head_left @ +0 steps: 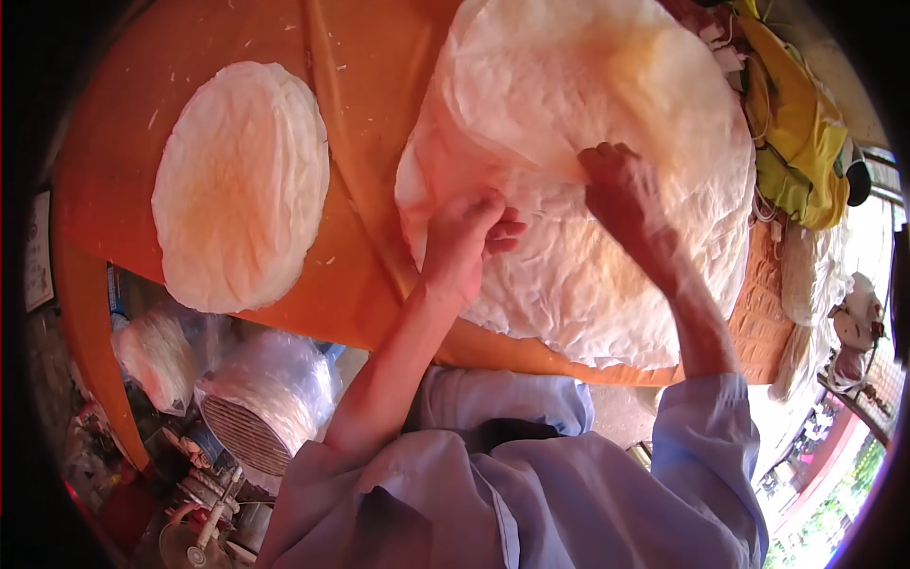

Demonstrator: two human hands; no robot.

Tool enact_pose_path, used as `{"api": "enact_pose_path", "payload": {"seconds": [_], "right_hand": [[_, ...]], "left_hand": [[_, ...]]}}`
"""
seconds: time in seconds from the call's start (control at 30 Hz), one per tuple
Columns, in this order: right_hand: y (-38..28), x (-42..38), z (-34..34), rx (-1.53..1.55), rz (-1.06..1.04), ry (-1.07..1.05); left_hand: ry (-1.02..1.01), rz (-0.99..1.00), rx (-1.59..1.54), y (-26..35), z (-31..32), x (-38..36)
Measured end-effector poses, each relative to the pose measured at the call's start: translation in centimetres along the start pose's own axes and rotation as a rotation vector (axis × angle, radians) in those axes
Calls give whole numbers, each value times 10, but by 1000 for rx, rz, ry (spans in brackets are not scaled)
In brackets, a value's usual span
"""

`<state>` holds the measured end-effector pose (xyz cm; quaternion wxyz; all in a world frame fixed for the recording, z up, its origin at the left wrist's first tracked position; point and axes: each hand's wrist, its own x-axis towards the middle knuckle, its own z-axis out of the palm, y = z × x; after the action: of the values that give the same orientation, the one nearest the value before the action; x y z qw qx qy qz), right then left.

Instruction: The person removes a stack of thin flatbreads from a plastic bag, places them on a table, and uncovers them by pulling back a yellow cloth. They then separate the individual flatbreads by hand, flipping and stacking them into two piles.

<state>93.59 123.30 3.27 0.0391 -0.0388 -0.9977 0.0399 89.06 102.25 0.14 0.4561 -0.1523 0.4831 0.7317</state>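
Note:
A large round stack of thin, whitish, wrinkled sheets (569, 275) lies on the orange-covered table (370, 284). Over its left part, my left hand (464, 242) is closed, thumb and forefinger pinching the edge of a thin top sheet (540, 114). Farther right, near the middle of the stack, my right hand (621, 190) is also closed, its curled fingers at the same sheet. The sheet's edge runs between the two hands. On the table's left side rests a smaller oval stack of similar sheets (242, 190), touched by neither hand.
Yellow-green cloth (796, 123) hangs at the right edge, with white cables beside it. Below the table at left are plastic-wrapped rolls (270, 394) and tools (213, 503). A framed sheet (38, 251) stands at far left.

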Motion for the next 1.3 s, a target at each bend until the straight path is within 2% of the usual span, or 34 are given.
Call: {"api": "enact_pose_path", "payload": {"seconds": [0.1,0.2,0.3,0.4,0.5,0.53,0.7,0.8,0.83,0.87,0.9,0.93,1.03,1.1,1.13,1.23,1.3], "right_hand": [[-3,-19,0,75,57,79],[1,-25,0,60,24,89],[-11,-19,0,82,-12,145],[-26,-21,10,89,22,74],[-30,-22,4,121,5,108],[-27,-22,0,154,5,36],[-26,-23,4,125,-29,114],[-1,-8,19,78,-13,91],[12,1,11,-7,-52,81],[35,10,-6,196,-30,153],[40,19,-43,142,42,190],[31,24,-97,97,198,112],[8,-3,-156,-73,90,287],[-9,-30,-160,-148,28,198],[-10,-36,-145,-90,40,115],[-12,-81,-58,96,87,-147],[-12,-93,-34,177,136,-241]], "left_hand": [[83,81,92,-2,9,-3],[102,118,110,-5,18,-2],[21,1,52,0,17,6],[-140,10,-37,0,15,12],[-183,43,-71,0,11,16],[-183,49,-69,0,12,16],[-253,84,-121,3,9,24],[-101,66,-21,11,19,-1],[-73,46,41,6,13,-10],[-47,27,105,0,2,-20],[-22,11,169,-6,-8,-30],[-14,-20,231,-13,-17,-39],[-5,-116,315,-38,-36,-65],[-45,-144,250,-48,-33,-68],[-34,-138,206,-49,-28,-69],[-104,-198,82,-54,-29,-65],[-91,-244,101,-63,-20,-65]]}}
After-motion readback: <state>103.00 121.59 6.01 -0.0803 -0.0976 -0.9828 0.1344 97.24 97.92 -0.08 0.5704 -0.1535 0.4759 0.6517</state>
